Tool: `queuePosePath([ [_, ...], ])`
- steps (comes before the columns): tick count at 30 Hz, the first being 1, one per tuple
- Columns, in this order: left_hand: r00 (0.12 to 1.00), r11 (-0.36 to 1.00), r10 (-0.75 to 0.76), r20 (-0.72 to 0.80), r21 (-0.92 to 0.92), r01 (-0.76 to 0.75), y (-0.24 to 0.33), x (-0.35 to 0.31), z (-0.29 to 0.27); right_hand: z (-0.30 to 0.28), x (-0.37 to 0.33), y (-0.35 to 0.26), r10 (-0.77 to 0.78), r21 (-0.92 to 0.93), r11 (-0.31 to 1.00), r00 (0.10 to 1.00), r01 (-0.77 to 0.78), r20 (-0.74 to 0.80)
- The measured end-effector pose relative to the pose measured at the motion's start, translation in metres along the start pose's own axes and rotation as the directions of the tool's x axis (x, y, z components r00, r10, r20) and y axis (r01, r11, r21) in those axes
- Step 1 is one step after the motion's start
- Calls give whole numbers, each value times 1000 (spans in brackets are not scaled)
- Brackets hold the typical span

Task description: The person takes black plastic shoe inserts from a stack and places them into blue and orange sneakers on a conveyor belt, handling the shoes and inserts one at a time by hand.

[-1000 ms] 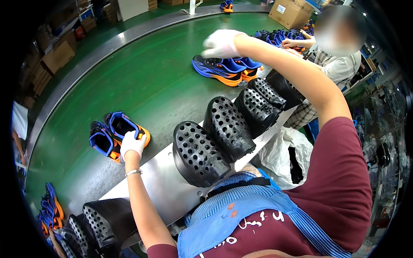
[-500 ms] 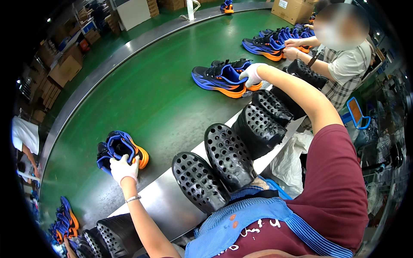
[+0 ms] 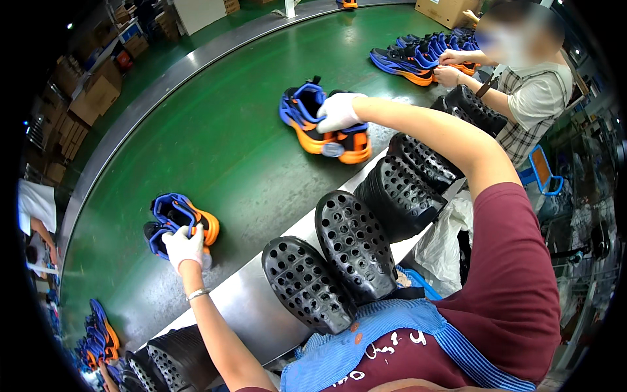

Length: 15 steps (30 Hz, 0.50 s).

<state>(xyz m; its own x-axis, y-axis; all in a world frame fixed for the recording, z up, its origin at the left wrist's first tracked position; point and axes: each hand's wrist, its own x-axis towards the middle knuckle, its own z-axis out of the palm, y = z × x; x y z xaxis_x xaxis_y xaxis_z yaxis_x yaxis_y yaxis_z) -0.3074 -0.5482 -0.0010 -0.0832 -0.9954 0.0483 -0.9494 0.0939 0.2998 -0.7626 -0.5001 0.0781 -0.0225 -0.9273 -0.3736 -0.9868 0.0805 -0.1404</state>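
Observation:
My left hand point(image 3: 185, 248), in a white glove, grips a pair of black and blue sneakers with orange soles point(image 3: 206, 225) at the left of the green surface. The fingers bend over the shoe collars. My right arm reaches across to a second sneaker pair point(image 3: 302, 124) of the same colours. My gloved right hand point(image 3: 339, 111) is closed on the heel and collar area of that pair. Its orange heels face me, and a small translucent round piece point(image 3: 333, 149) shows low between them. The right fingertips are partly hidden inside the collar.
Black sole-shaped pieces with round holes point(image 3: 307, 284) stand along the metal edge point(image 3: 245, 300) before me. More sneakers point(image 3: 98, 333) lie at lower left. A co-worker's hands point(image 3: 447, 68) are beside a sneaker row point(image 3: 405, 62) at upper right, near a cardboard box point(image 3: 447, 10).
My right hand has moved left with its sneaker pair, which has turned so the heels face me. The pair in my left hand has shifted slightly up and left.

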Motion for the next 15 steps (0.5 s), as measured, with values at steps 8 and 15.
queuePosePath([
  [8,984,984,176,-26,-8,-177,27,-28,13,9,7,-101,-172,20,985,971,171,164],
  [15,996,997,75,-41,3,-75,2,-34,16,-6,-55,-135,-213,40,977,960,210,180],
])
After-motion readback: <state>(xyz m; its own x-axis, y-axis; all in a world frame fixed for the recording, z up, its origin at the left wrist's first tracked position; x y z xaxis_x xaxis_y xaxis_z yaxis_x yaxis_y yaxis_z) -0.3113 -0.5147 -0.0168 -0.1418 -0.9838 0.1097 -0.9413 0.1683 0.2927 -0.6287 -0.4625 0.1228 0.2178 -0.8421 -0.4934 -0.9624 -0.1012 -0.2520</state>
